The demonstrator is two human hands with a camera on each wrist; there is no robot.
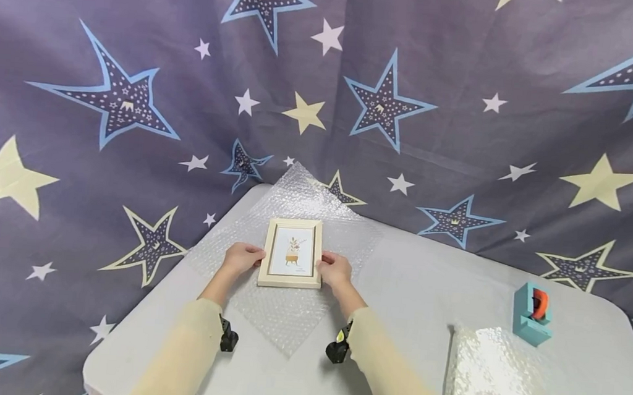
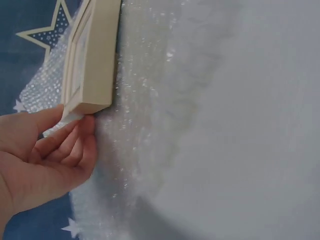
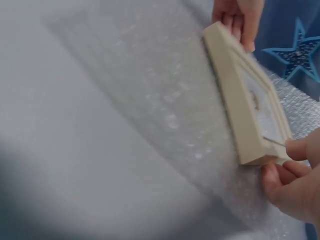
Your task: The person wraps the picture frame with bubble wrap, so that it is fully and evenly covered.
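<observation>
A cream picture frame (image 1: 290, 284) with a small print of a plant in a pot faces up over a sheet of bubble wrap (image 1: 284, 319). The sheet lies cornerwise on the table, one corner toward me and the far corner against the curtain. My left hand (image 1: 243, 258) grips the left side of the picture frame, thumb on top and fingers under the edge. On the opposite side my right hand (image 1: 335, 270) holds it the same way. The left wrist view shows the frame's thick side (image 2: 100, 60) close over the wrap.
A teal tape dispenser (image 1: 530, 316) with an orange roll stands at the right of the white table (image 1: 409, 291). Near it lies a shiny stack of bubble wrap (image 1: 494, 379). A dark curtain with stars (image 1: 439, 133) hangs right behind the table's back and left edges.
</observation>
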